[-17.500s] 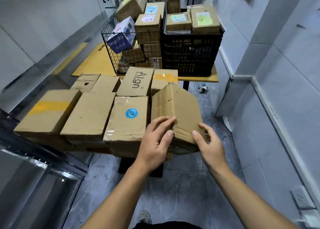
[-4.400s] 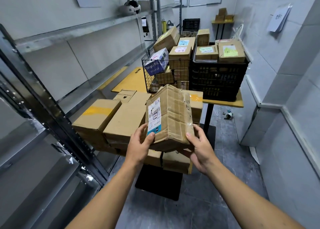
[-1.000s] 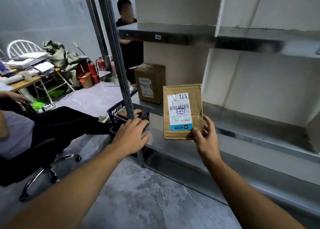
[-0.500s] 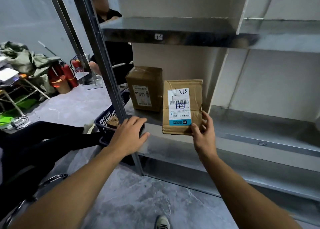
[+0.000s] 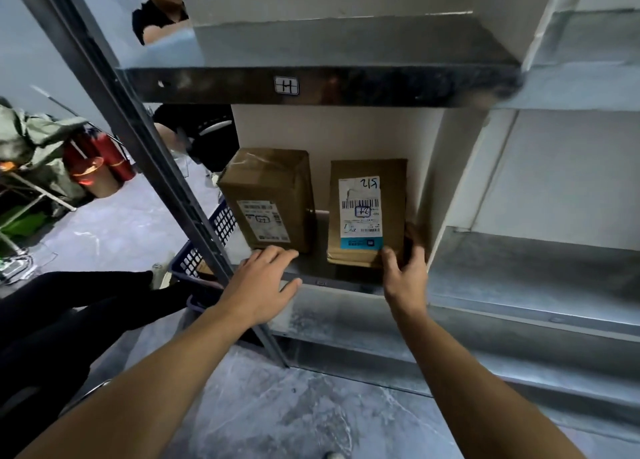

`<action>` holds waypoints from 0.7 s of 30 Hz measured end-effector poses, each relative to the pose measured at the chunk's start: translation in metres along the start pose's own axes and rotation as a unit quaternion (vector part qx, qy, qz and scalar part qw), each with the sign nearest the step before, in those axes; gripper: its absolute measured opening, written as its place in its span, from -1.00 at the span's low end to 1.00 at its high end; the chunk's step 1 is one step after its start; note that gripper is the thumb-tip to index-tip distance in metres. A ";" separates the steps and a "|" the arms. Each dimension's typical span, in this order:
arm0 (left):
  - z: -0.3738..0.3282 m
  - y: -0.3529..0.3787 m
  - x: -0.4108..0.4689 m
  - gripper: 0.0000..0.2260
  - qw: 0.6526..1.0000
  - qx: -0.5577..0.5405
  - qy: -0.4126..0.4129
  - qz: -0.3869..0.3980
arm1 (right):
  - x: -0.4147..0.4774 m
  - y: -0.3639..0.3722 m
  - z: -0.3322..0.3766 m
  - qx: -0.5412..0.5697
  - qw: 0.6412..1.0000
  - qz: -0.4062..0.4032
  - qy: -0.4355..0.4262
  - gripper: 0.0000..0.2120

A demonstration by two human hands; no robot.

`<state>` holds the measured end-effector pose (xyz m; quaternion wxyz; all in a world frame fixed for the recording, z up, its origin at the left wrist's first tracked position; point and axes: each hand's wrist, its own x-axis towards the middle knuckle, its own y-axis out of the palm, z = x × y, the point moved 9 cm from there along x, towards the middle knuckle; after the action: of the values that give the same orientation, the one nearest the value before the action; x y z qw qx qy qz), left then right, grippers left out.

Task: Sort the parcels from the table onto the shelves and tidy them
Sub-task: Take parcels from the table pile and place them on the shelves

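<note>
My right hand [image 5: 405,278] grips the labelled parcel [image 5: 367,212] upright on the shelf [image 5: 519,285]; just left stands another parcel [image 5: 268,198], my open left hand [image 5: 263,285] below it; I judge more remain

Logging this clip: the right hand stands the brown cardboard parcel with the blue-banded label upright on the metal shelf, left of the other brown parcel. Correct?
Not quite. In the head view the right hand stands the brown cardboard parcel with the blue-banded label upright on the metal shelf, but right of the other brown parcel, not left.
</note>
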<state>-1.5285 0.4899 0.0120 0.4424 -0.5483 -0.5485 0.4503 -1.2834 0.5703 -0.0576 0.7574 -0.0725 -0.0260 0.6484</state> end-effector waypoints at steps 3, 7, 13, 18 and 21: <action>0.008 0.002 0.010 -0.51 1.000 -0.002 0.001 0.003 | 0.007 0.003 0.000 -0.023 1.000 0.002 -0.011 -0.43; 0.017 0.004 0.022 -0.51 1.000 -0.022 0.007 0.005 | 0.011 0.006 -0.001 -0.058 0.998 0.019 -0.017 -0.36; 0.018 0.013 0.033 -0.52 0.998 -0.065 0.017 0.005 | 0.016 0.017 0.000 -0.078 0.994 0.073 -0.009 -0.24; 0.024 0.014 0.039 -0.52 0.997 -0.076 0.020 0.010 | 0.012 0.026 -0.009 -0.085 0.994 0.071 0.007 -0.21; 0.029 0.012 0.038 -0.52 0.997 -0.076 0.021 0.009 | 0.017 0.029 -0.013 -0.086 0.994 0.063 0.014 -0.27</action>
<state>-1.5549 0.5276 -0.0064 0.4071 -0.5941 -0.5669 0.3999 -1.3076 0.5908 -0.0756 0.7059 -0.1482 -0.0664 0.6895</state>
